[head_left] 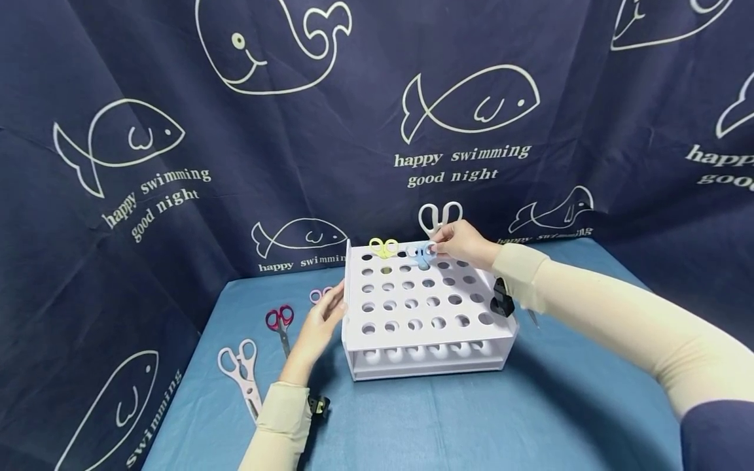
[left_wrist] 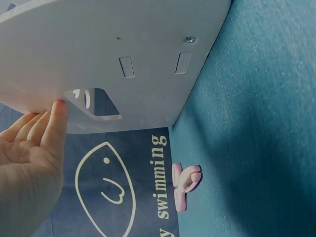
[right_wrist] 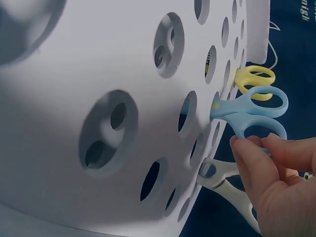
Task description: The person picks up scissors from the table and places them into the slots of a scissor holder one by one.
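White rack (head_left: 424,313), flat-topped, round-holed, stands on blue cloth (head_left: 412,425), the left hand (head_left: 319,320) resting straightish fingers on its left wall; toward its far edge, light-blue, loop-handled scissors (right_wrist: 233,107), pinched by the right hand (head_left: 466,243).

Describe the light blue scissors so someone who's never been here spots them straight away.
On the blue cloth stands a white rack full of round holes. Near its far edge, the right hand pinches a handle loop of the light blue scissors. They sit between yellow scissors and white scissors, the only pair being held.
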The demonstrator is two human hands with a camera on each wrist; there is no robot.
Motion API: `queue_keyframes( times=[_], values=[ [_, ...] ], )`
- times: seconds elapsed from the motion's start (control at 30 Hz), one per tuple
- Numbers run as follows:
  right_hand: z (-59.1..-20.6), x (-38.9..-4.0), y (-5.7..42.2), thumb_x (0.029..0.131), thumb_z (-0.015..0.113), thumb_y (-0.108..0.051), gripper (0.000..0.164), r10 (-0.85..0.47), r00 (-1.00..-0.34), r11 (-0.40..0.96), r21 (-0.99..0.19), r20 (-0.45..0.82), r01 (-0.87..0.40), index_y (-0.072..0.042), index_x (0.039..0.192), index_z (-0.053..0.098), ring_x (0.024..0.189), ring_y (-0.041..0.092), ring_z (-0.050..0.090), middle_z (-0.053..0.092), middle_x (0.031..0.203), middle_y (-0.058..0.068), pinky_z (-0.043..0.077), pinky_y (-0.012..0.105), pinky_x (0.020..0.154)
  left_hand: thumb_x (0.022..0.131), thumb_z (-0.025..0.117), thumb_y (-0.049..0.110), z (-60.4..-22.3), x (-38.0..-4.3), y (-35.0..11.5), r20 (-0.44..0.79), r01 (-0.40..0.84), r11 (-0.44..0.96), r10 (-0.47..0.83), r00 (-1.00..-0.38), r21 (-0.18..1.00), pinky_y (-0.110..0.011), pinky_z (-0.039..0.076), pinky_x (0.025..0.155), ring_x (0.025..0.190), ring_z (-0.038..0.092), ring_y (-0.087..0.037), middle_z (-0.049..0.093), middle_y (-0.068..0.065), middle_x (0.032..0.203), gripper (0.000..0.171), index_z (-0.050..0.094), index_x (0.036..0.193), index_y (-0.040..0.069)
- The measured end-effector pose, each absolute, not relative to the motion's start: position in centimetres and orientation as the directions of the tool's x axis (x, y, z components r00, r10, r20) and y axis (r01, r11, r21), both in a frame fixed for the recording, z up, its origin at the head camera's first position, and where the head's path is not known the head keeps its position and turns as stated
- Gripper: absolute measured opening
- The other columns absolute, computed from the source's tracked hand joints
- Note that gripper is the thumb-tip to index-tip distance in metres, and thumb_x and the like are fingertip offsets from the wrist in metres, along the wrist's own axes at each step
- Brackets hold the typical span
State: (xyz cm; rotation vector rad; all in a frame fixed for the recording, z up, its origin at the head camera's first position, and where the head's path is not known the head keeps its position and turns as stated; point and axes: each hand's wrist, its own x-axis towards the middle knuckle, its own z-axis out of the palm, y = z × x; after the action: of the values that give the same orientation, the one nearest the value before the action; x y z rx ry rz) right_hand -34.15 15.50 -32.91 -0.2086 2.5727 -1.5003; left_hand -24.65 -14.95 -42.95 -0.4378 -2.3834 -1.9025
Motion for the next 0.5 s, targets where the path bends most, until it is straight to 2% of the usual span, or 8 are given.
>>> queue_keyframes(
  times=[0.13,0.3,0.5],
  values=[
    [-32.9,-34.3,15.5,0.090,0.061,0.006,0.023,-0.194,-0.977,0.464,-0.886,-0.092,-0.009,0.018,0.110,0.061,0.093,0.021,0.067,0.063,0.114,0.027,0.057,0.034,0.092,0.100,0.053,0.017,-42.8,-24.7,-15.0,0.229,0.264,0.196,0.187,-0.955,0.944,-0.037,0.037,0.114,0.139,0.040,-0.029,0.042,-0.017,0.150,0.051,0.039,0.147,0.004],
    [-33.4,-34.5,15.5,0.089,0.060,0.009,0.022,-0.201,-0.972,0.455,-0.890,-0.119,0.015,0.019,0.109,0.061,0.095,0.023,0.066,0.065,0.108,0.024,0.056,0.034,0.092,0.100,0.053,0.017,-42.7,-24.6,-15.0,0.221,0.256,0.197,0.183,-0.958,0.946,-0.037,0.036,0.114,0.139,0.040,-0.029,0.042,-0.017,0.150,0.051,0.039,0.147,0.004],
    [-34.0,-34.7,15.5,0.088,0.060,0.011,0.021,-0.203,-0.972,0.450,-0.893,-0.120,0.017,0.021,0.106,0.060,0.088,0.019,0.067,0.067,0.106,0.029,0.056,0.036,0.093,0.100,0.053,0.019,-42.9,-24.6,-15.0,0.201,0.236,0.212,0.176,-0.964,0.948,-0.037,0.037,0.114,0.138,0.042,-0.028,0.043,-0.015,0.150,0.051,0.039,0.148,0.006]
  ],
)
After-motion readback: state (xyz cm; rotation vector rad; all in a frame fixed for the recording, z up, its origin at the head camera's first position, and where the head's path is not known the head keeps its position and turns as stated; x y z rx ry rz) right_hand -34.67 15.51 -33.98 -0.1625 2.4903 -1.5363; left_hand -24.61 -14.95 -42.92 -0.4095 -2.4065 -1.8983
